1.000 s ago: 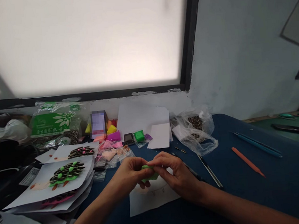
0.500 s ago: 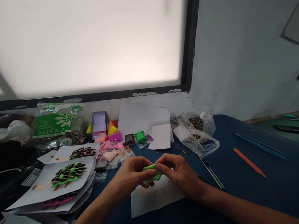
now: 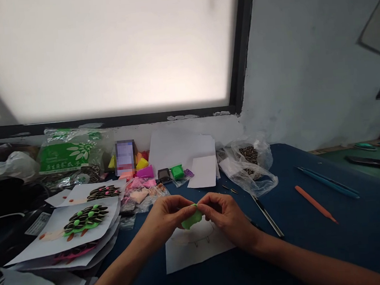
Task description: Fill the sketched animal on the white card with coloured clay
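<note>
Between both hands hangs a thin, flattened piece of light green modelling clay (image 3: 192, 220). My left hand (image 3: 169, 214) pinches its upper edge between thumb and fingers. Right beside it, my right hand (image 3: 222, 213) pinches the same edge, and the thumbs nearly meet. Under the hands lies a sheet of white paper (image 3: 183, 254) with a pencilled outline and short legs, partly covered by the hands. To the left, a stack of paper sheets carries a finished hedgehog picture (image 3: 86, 219) made of sunflower seeds on green clay with green balls.
Bags of coloured clay (image 3: 141, 193) and a green clay packet (image 3: 177, 172) lie behind the hands. A plastic bag of seeds (image 3: 250, 164) stands back right. An orange tool (image 3: 316, 204), blue tweezers (image 3: 329, 182) and a pen (image 3: 268, 216) rest on the right.
The clay has turned from lying across the fingers to hanging below the fingertips. Both hands have drawn closer together, thumbs now nearly touching at its top edge.
</note>
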The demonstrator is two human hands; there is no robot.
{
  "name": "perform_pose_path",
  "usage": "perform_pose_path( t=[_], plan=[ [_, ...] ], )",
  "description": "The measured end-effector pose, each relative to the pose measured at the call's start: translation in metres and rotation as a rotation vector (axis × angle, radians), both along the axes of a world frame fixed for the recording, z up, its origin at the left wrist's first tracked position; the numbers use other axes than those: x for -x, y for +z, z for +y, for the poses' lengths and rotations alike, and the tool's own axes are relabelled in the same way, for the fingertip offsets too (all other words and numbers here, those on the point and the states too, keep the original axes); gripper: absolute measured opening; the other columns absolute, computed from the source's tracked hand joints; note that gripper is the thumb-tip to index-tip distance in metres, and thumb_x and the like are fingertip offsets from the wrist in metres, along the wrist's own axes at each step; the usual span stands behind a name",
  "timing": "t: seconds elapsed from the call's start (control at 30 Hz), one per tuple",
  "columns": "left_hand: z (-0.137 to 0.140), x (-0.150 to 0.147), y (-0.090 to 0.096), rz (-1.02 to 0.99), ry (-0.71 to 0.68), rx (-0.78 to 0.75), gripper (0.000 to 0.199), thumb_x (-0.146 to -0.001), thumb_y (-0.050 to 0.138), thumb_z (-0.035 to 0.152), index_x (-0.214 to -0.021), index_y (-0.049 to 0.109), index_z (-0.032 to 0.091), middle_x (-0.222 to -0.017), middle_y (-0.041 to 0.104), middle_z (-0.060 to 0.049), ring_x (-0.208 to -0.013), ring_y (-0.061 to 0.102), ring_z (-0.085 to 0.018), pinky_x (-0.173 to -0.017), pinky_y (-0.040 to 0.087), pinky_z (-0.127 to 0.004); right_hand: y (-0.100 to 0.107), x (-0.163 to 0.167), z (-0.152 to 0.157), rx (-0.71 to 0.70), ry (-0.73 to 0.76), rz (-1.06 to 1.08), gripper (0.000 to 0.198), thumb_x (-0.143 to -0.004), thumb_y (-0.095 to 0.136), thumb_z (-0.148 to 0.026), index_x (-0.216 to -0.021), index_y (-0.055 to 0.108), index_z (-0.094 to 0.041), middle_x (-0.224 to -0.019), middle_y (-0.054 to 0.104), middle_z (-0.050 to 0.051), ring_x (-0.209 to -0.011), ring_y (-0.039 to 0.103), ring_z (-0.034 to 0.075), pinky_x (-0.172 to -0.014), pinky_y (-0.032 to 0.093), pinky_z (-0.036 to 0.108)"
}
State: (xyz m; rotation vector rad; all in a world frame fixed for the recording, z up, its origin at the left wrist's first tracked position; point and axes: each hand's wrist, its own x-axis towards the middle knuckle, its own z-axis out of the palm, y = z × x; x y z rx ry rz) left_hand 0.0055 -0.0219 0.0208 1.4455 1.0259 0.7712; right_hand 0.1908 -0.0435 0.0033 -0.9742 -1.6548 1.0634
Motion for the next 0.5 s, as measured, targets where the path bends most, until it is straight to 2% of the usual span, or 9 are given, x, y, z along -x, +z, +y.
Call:
perform_pose_path(
  t=[0.1,0.2,0.37,0.5],
  plan=[
    [-0.0016,-0.0018,0.0019,-0.028,0.046,0.008,0.042,-0.065,0.078,0.053,-0.077,0.071,0.013,-0.068,0.069,-0.002,-0.062,0.061,-0.014,-0.058,0.05,-0.026,-0.0005,0.0005,0.0001,-0.008,-0.026,0.03,0.025,-0.092,0.062,-0.04,-0.093,0.072,-0.017,-0.081,0.066,0.002,-0.069,0.056,0.014,-0.065,0.047,0.026],
    [-0.0032,-0.0038,0.0037,-0.081,0.107,0.031,0.046,-0.061,0.08,0.052,-0.084,0.072,0.014,-0.069,0.07,-0.001,-0.063,0.063,-0.015,-0.059,0.051,-0.027,-0.0006,0.001,-0.0007,-0.023,-0.069,0.042,0.023,-0.092,0.062,-0.038,-0.103,0.072,-0.019,-0.088,0.069,0.003,-0.072,0.058,0.015,-0.067,0.049,0.027],
    [-0.004,-0.0061,0.0043,-0.106,0.109,0.079,0.048,-0.054,0.084,0.053,-0.08,0.075,0.014,-0.069,0.072,-0.002,-0.065,0.064,-0.016,-0.061,0.052,-0.028,-0.0008,0.0022,-0.0024,-0.111,-0.059,0.011,0.021,-0.094,0.059,-0.032,-0.103,0.075,-0.022,-0.098,0.067,0.005,-0.086,0.062,0.018,-0.072,0.049,0.028],
    [-0.0038,-0.0064,0.0011,-0.135,0.106,0.089,0.05,-0.052,0.085,0.055,-0.078,0.075,0.014,-0.066,0.071,-0.001,-0.064,0.064,-0.016,-0.06,0.052,-0.027,-0.0021,0.0027,-0.0032,-0.125,-0.035,0.018,0.021,-0.094,0.059,-0.029,-0.106,0.076,-0.025,-0.1,0.067,0.005,-0.091,0.063,0.018,-0.074,0.049,0.029]
  ],
)
